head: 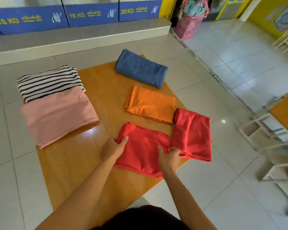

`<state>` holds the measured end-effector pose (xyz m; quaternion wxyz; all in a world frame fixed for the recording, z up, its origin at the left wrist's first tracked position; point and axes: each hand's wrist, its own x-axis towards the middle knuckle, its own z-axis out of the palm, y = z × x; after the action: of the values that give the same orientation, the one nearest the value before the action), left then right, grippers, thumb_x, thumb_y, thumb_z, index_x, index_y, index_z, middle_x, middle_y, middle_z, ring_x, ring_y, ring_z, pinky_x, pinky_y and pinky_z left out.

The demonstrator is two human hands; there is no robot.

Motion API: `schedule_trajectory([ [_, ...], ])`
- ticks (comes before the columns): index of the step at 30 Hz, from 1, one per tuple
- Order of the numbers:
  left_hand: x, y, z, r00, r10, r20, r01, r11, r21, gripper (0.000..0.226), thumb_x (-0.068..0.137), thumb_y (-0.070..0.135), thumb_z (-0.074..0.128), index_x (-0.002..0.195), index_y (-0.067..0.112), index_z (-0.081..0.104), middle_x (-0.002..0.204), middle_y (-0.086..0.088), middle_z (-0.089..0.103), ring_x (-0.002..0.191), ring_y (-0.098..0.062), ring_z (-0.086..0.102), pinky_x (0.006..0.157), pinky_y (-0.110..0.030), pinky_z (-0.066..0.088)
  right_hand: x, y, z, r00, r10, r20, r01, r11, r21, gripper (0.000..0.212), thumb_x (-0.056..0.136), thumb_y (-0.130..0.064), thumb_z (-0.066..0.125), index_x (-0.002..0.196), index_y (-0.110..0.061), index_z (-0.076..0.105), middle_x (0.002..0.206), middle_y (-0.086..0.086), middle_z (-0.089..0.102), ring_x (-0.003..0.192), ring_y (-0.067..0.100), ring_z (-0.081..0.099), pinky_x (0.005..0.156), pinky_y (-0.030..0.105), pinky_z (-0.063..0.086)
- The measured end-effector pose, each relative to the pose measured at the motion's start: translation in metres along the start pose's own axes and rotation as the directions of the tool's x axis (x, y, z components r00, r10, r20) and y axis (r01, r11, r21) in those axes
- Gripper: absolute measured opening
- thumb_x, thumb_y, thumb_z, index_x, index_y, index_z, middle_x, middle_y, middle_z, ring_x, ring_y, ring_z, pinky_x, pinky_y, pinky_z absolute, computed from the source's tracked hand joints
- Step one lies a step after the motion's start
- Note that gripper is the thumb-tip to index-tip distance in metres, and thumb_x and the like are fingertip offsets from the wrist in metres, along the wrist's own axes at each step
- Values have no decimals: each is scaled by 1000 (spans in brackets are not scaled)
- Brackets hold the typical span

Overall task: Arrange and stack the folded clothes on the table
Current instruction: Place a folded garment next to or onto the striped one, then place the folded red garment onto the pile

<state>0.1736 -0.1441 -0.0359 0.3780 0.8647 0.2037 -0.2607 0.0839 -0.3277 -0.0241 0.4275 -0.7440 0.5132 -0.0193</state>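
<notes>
Several folded clothes lie on a glossy wooden table (83,163). A near red folded garment (141,150) sits at the front. My left hand (113,149) grips its left edge, thumb on top. My right hand (169,156) pinches its right edge, beside a second red folded garment (193,135) at the table's right rim. Behind them lie an orange folded piece (150,104) and a blue folded piece (140,68). On the left, a pink folded garment (58,115) lies partly over a black-and-white striped one (48,82).
White tiled floor surrounds the table. Blue washing-machine bases (73,15) on a grey step line the back. A pink laundry basket (189,22) full of clothes stands at the back right. White metal frames (264,130) and another wooden tabletop (286,112) stand at the right.
</notes>
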Motion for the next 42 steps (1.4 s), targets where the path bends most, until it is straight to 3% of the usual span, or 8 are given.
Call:
schedule_trajectory([
  [4,-19,-31,-11,996,-93,-10,90,982,-166,76,79,75,49,111,8,64,114,-14,67,103,-33,62,84,-37,50,-2,-1,14,985,80,153,-83,997,9,68,76,-53,78,121,-8,53,111,6,60,109,30,60,95,41,49],
  [9,-43,-84,-37,987,-158,-43,117,867,-484,63,87,64,51,126,15,61,116,-5,65,99,-25,60,90,-37,50,-23,-15,44,873,30,486,-23,1000,-19,38,88,-40,72,103,-5,67,96,12,71,73,18,63,54,26,46],
  [14,-48,-114,-79,950,-232,-207,58,785,-616,70,85,69,49,134,19,54,126,-3,61,111,-27,59,97,-46,50,-48,-67,86,738,-181,650,180,981,69,22,92,-32,69,87,-11,68,87,10,72,78,25,67,69,39,55],
  [17,-42,-133,-108,914,-301,-272,65,770,-635,59,85,67,52,120,21,60,113,-2,60,103,-28,59,92,-44,51,-60,-100,121,632,-252,733,305,950,63,36,91,-37,68,101,-2,69,91,12,70,84,27,67,77,47,56],
  [20,-28,-144,-131,903,-329,-276,78,757,-648,28,88,54,59,85,26,59,93,2,61,92,-24,58,81,-37,47,-67,-121,158,562,-262,785,395,918,24,37,94,-34,65,108,0,67,99,12,69,93,28,65,68,36,52],
  [26,3,-154,-151,865,-383,-324,176,837,-519,34,90,50,58,73,20,61,74,0,62,80,-28,61,68,-35,48,-59,-126,205,591,-280,756,638,736,-225,48,94,-43,61,115,0,62,115,21,67,107,39,62,81,39,47],
  [35,12,-146,-153,817,-418,-397,199,851,-486,48,90,53,54,77,9,64,75,-8,65,74,-28,62,68,-39,53,-65,-129,217,649,-282,706,650,688,-322,51,93,-46,62,121,-4,58,122,22,65,113,41,61,89,45,52],
  [42,-7,-142,-153,837,-418,-354,165,809,-564,57,89,48,60,128,7,51,115,-8,58,110,-31,57,78,-34,43,-72,-130,193,681,-287,674,609,733,-304,52,90,-48,63,116,-3,58,115,17,65,108,38,62,74,37,46],
])
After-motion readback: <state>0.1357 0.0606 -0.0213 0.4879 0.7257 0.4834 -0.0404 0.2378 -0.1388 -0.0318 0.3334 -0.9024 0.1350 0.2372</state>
